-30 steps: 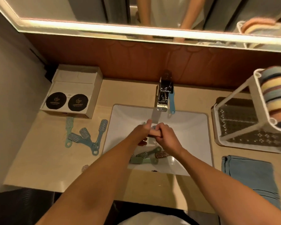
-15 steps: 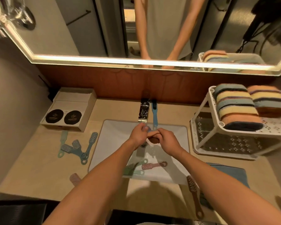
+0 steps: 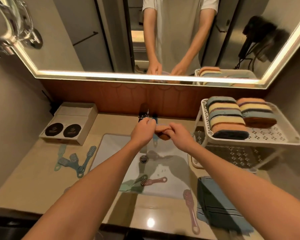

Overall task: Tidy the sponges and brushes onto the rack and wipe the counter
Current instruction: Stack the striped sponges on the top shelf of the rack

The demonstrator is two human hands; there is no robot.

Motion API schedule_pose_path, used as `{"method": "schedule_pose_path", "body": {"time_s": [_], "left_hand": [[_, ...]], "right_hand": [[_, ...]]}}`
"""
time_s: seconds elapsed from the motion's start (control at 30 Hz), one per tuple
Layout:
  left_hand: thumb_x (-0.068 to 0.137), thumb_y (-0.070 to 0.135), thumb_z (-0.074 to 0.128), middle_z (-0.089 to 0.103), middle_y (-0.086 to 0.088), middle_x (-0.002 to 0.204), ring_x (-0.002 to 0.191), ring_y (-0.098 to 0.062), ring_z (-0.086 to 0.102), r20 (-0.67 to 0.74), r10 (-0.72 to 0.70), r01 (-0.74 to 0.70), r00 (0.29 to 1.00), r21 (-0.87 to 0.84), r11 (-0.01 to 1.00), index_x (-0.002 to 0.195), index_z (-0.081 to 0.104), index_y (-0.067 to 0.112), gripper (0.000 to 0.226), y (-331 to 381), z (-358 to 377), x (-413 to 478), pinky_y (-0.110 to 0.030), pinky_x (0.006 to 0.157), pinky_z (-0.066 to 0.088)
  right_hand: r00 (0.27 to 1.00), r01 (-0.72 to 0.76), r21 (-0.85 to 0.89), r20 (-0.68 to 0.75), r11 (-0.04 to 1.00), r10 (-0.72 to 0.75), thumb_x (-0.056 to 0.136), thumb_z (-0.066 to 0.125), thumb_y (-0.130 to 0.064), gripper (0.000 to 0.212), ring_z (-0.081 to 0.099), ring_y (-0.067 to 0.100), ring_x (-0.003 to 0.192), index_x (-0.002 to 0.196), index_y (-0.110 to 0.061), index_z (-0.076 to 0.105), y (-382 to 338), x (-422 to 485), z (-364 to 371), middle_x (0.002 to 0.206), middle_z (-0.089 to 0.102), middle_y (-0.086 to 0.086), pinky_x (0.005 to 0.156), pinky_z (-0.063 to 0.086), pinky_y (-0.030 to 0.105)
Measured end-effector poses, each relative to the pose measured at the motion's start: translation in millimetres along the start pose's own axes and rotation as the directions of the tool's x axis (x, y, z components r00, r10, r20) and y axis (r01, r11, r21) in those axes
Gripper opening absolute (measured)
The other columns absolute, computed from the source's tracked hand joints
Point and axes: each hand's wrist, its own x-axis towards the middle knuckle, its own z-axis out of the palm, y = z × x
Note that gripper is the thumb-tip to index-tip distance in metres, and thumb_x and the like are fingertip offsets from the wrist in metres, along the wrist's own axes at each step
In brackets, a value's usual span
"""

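Raised higher, left hand (image 3: pixel 143 131) and right hand (image 3: pixel 180 135) clamp fingers round the sponge (image 3: pixel 161 130), long axis left-right.

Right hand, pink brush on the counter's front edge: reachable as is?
Probably not yet: the right hand grips the sponge. The pink brush lies uncovered beside the towel, so likely yes once the sponge is released.

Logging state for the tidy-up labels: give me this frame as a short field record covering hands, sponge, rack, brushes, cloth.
hands: left hand and right hand both grip one sponge over the sink
rack: rack top shelf holds stacked sponges
brushes: blue-green brushes on counter left of sink; two sink brushes; pink brush on front counter
cloth: blue cloth on counter below rack
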Motion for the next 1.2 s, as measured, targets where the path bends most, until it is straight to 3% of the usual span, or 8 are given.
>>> {"method": "schedule_pose_path", "body": {"time_s": [0.1,0.2,0.3,0.53,0.67,0.8,0.97,1.2], "left_hand": [[0.096,0.050,0.030,0.058,-0.007,0.093,0.095,-0.032,0.054,-0.018,0.011,-0.009,1.000,0.061,0.998,0.079,0.053,0.021,0.040,24,-6,0,-0.043,0.084,0.041],[0.097,0.056,0.025,0.053,-0.012,0.108,0.100,-0.027,0.051,-0.052,0.041,-0.043,0.998,-0.039,0.998,0.093,0.054,0.019,0.047,45,-5,2,-0.040,0.085,0.034],[0.103,0.053,0.033,0.047,-0.006,0.118,0.091,-0.011,0.050,-0.120,0.068,-0.086,0.990,-0.155,0.984,0.113,0.056,0.016,0.045,71,-3,-4,-0.036,0.086,0.040],[0.102,0.046,0.044,0.041,-0.002,0.120,0.096,-0.008,0.052,-0.104,0.305,-0.317,0.947,-0.127,0.940,0.112,0.053,0.020,0.030,130,21,-18,-0.042,0.096,0.052],[0.099,0.046,0.048,0.048,-0.003,0.123,0.098,-0.013,0.056,-0.043,0.410,-0.412,0.911,-0.067,0.909,0.122,0.050,0.016,0.037,159,49,-27,-0.039,0.090,0.054],[0.096,0.041,0.055,0.052,-0.003,0.111,0.092,-0.013,0.055,0.042,0.526,-0.525,0.849,-0.031,0.850,0.110,0.048,0.016,0.029,189,76,-39,-0.032,0.077,0.051],[0.088,0.038,0.060,0.055,0.002,0.106,0.089,-0.013,0.057,0.124,0.576,-0.583,0.808,0.029,0.812,0.110,0.046,0.020,0.032,214,113,-46,-0.042,0.081,0.055],[0.088,0.032,0.060,0.059,0.001,0.104,0.089,-0.018,0.059,0.240,0.609,-0.639,0.756,0.070,0.766,0.106,0.048,0.021,0.023,230,156,-54,-0.042,0.079,0.053]], "right_hand": [[0.998,0.052,-0.057,-0.024,0.997,-0.053,0.096,0.061,-0.028,0.011,0.063,0.018,0.090,0.102,-0.020,0.065,-7,-3,-25,0.096,0.069,-0.002,0.080,0.051,0.041],[0.987,0.140,-0.163,-0.054,0.977,-0.151,0.098,0.058,-0.033,0.026,0.063,0.020,0.096,0.118,-0.018,0.063,-17,-3,-46,0.108,0.070,0.001,0.081,0.050,0.038],[0.974,0.193,-0.210,-0.075,0.958,-0.213,0.100,0.058,-0.034,0.030,0.061,0.016,0.095,0.124,-0.018,0.058,-22,-5,-71,0.112,0.068,0.001,0.077,0.044,0.030],[0.954,0.126,-0.185,-0.246,0.975,-0.170,0.100,0.057,-0.034,0.052,0.057,0.022,0.116,0.145,-0.015,0.039,-5,-27,-135,0.133,0.056,0.008,0.087,0.044,0.027],[0.949,0.048,-0.102,-0.307,0.994,-0.077,0.097,0.060,-0.030,0.051,0.054,0.020,0.114,0.140,-0.019,0.034,23,-42,-171,0.133,0.046,0.006,0.083,0.046,0.022],[0.944,0.005,-0.062,-0.330,0.998,-0.025,0.097,0.059,-0.023,0.044,0.050,0.020,0.113,0.133,-0.023,0.033,49,-61,-203,0.133,0.039,0.004,0.085,0.045,0.025],[0.910,-0.094,-0.128,-0.414,0.987,0.033,0.096,0.058,-0.022,0.037,0.047,0.023,0.115,0.129,-0.021,0.040,76,-79,-231,0.133,0.037,0.004,0.098,0.046,0.037],[0.866,-0.205,-0.116,-0.484,0.972,0.125,0.094,0.057,-0.021,0.035,0.038,0.021,0.121,0.126,-0.019,0.043,110,-96,-249,0.133,0.037,0.004,0.104,0.041,0.037]]}}
